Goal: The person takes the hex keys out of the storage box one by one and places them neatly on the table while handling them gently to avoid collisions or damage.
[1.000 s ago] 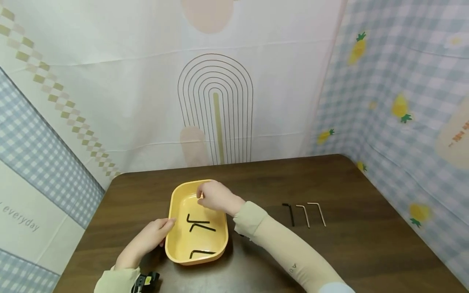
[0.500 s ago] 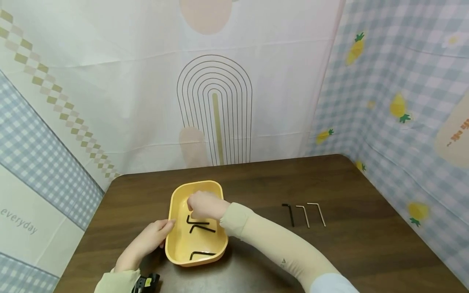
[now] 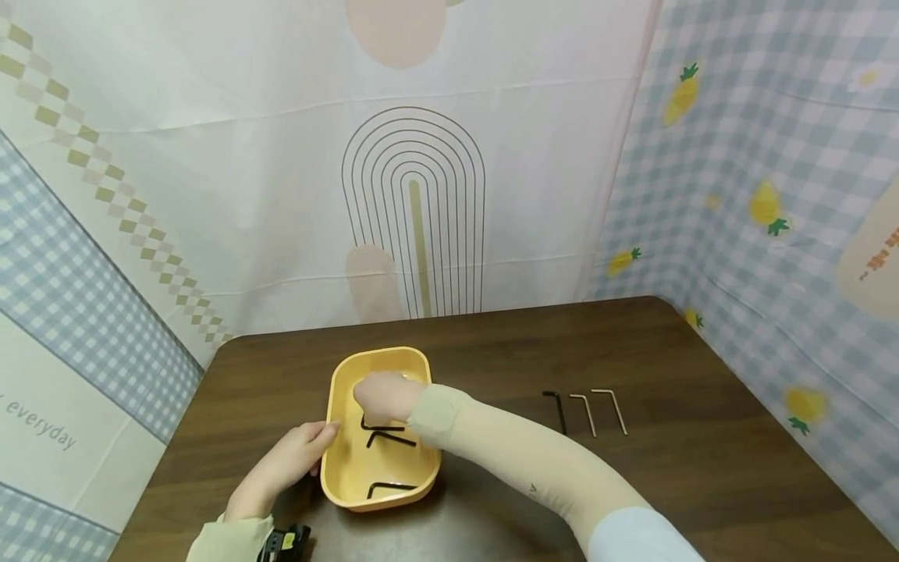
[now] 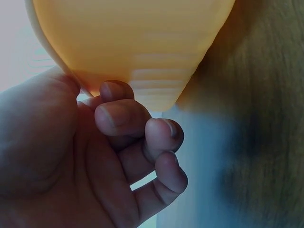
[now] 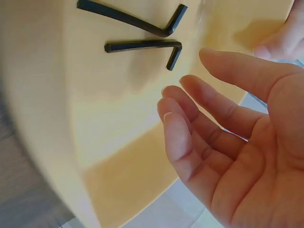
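A yellow plastic tray [image 3: 337,472] stands on the table, with three black hex keys lying in it. Two of these, one hex key [image 3: 392,439] and another hex key [image 5: 145,45], lie close together under my right hand [image 3: 388,398]. The third hex key [image 3: 390,486] is by the near end wall. Loosely bent fingers of the right hand hover over the tray floor, holding nothing, as the right wrist view shows. My left hand [image 3: 284,464] grips the tray's left rim, thumb over the edge and fingers curled against the outside wall [image 4: 133,57].
Right of the tray, a black hex key [image 3: 559,412] and two metallic ones, a shorter hex key [image 3: 588,415] and a longer hex key [image 3: 615,412], lie in a row on the dark wooden table [image 3: 492,351]. Patterned cloth [image 3: 295,172] hangs behind the table.
My right hand has moved from the tray's far right part toward the near left, over the two close hex keys. The left hand stays on the rim.
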`<state>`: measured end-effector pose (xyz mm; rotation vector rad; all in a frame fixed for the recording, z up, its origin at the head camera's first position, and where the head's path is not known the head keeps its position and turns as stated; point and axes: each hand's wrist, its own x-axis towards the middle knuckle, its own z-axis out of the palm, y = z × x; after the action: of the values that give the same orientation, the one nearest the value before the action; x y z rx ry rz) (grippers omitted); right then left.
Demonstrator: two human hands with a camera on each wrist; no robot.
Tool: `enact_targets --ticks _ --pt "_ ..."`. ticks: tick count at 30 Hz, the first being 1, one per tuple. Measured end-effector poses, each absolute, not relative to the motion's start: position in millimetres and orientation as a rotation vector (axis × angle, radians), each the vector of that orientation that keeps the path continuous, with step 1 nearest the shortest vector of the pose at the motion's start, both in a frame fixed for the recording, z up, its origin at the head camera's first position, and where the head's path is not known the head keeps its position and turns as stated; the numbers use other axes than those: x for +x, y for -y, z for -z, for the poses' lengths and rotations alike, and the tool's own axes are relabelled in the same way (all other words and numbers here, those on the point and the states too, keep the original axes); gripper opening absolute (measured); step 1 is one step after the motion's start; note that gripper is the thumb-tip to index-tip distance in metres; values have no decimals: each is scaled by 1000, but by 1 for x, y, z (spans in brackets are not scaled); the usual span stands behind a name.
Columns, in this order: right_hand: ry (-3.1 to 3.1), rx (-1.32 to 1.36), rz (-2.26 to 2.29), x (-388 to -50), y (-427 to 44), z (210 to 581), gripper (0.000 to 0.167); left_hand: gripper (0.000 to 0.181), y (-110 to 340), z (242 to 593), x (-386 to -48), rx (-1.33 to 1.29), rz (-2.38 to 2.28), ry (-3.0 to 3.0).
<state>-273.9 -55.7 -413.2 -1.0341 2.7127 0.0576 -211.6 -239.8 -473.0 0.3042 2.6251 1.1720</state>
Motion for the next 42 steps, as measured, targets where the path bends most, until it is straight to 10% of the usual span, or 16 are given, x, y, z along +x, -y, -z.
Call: enact_targets --ticks 42 --pt "-2717 -1020 -229 -274 85 435 13 40 240 473 -211 345 -1175 -2652"
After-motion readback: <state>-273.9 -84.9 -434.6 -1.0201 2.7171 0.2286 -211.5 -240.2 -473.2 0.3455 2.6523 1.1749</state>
